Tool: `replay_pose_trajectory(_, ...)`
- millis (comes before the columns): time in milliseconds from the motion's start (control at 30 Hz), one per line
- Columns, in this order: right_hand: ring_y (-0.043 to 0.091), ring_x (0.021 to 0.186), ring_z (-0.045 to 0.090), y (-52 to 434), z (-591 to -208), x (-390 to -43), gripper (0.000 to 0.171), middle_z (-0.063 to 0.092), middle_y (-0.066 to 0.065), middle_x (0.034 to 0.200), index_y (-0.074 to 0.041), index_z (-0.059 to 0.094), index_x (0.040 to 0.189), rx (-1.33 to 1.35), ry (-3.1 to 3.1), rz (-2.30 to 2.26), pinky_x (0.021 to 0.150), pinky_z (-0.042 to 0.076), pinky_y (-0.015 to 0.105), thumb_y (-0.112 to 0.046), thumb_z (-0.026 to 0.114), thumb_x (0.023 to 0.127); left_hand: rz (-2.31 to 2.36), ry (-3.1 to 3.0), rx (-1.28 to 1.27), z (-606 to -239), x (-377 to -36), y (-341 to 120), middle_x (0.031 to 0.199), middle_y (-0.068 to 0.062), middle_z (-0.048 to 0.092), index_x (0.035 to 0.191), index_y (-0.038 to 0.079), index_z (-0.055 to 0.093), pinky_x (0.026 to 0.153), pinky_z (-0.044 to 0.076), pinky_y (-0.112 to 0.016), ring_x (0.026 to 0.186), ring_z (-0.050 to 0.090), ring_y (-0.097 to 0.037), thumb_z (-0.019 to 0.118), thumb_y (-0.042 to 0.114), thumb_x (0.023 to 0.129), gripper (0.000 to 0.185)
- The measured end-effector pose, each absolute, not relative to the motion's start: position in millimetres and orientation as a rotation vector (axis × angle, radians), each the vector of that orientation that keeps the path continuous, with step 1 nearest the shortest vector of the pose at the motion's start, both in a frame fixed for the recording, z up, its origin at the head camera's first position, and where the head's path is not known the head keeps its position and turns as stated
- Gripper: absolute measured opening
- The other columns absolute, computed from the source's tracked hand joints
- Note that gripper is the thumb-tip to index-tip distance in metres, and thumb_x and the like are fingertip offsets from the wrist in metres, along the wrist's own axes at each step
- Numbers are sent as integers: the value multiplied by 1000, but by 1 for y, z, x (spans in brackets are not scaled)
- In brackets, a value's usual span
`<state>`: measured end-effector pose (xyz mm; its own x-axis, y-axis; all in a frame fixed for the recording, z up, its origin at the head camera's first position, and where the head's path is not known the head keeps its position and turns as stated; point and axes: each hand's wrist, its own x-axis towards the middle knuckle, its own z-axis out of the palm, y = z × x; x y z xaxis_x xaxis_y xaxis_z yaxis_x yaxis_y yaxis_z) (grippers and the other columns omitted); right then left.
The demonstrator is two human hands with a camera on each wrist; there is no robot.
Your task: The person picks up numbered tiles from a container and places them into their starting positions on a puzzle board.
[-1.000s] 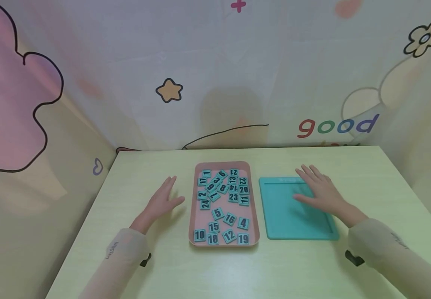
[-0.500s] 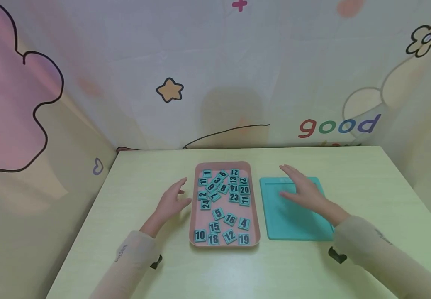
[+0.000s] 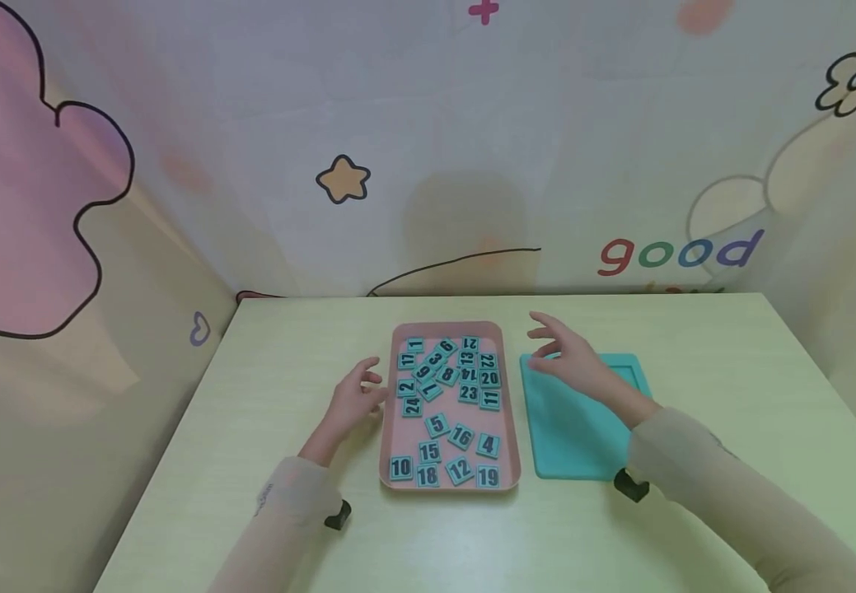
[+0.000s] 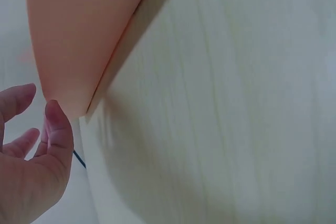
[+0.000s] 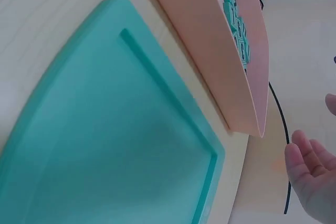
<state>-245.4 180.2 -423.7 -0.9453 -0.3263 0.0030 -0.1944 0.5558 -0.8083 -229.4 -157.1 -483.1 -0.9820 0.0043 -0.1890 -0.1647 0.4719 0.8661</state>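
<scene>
Hovering above the far left corner of the teal board [image 3: 572, 428], the right hand [image 3: 572, 360] holds nothing, its fingers loosely spread and pointing toward the pink tray [image 3: 390, 412] beside it. The left hand [image 3: 357, 395] sits just at the tray's left rim, fingers relaxed and slightly bent, gripping nothing; whether a fingertip actually touches the rim cannot be told from the head view, and the left wrist view shows the thumb close to the tray's corner with a thin gap between them. The tray lies in the middle of the pale wooden surface [image 3: 694, 329] and carries a scatter of teal number tiles [image 3: 446, 375], crowded and partly overlapping in the far half, more spread out in the near half. Among the near ones, tile 5 [image 3: 437, 425], tile 16 [image 3: 461, 436] and tile 4 [image 3: 488, 445] lie in a loose diagonal, and tile 10 [image 3: 400, 468], tile 18 [image 3: 427, 475], tile 12 [image 3: 460, 470] and tile 19 [image 3: 488, 476] line the near edge. The teal board lies flat just to the right of the tray, apart from it by a narrow strip of surface, and its shallow recess holds no tile. Both forearms wear light beige sleeves [image 3: 702, 469]. A patterned curtain [image 3: 680, 251] with the word "good" hangs behind the surface.
</scene>
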Motion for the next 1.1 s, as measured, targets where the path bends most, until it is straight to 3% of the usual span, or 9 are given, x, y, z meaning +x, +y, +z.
replay_pose_trajectory(333, 28, 101, 53, 147, -414, -265, 68, 44, 17, 128, -16, 22, 139, -457, 2525, -1365, 82, 48, 40, -18, 59, 83, 1606, 2426, -280, -489, -230, -157, 121, -9, 47, 133, 19, 35, 73, 51, -29, 94, 55, -23, 57, 17, 83, 55)
replay_pose_trajectory(567, 29, 104, 51, 119, -416, -280, 48, 48, 18, 125, -9, 38, 130, -466, 2494, -1305, 85, 46, 41, -14, 55, 85, 1629, 2409, -275, -487, -229, -155, 117, -9, 49, 133, 18, 36, 72, 50, -28, 90, 55, -21, 55, 14, 83, 53)
replay_pose_trajectory(767, 29, 104, 51, 101, -424, -291, 41, 55, 15, 116, -4, 48, 122, -499, 2520, -1248, 88, 43, 42, -16, 57, 84, 1673, 2376, -261, -489, -230, -155, 115, -10, 49, 133, 17, 36, 70, 50, -28, 88, 55, -21, 55, 11, 83, 53)
replay_pose_trajectory(933, 26, 101, 52, 89, -426, -294, 36, 57, 13, 111, -3, 52, 117, -517, 2529, -1241, 87, 43, 40, -18, 55, 85, 1681, 2358, -253, -490, -232, -155, 114, -11, 49, 133, 16, 36, 70, 50, -28, 87, 55, -20, 55, 9, 83, 54)
replay_pose_trajectory(1100, 28, 108, 50, 76, -429, -298, 36, 55, 14, 116, -4, 51, 120, -426, 2495, -1236, 94, 38, 44, -16, 53, 86, 1657, 2363, -243, -492, -233, -155, 112, -10, 49, 130, 15, 41, 69, 49, -26, 85, 53, -19, 52, 8, 83, 49)
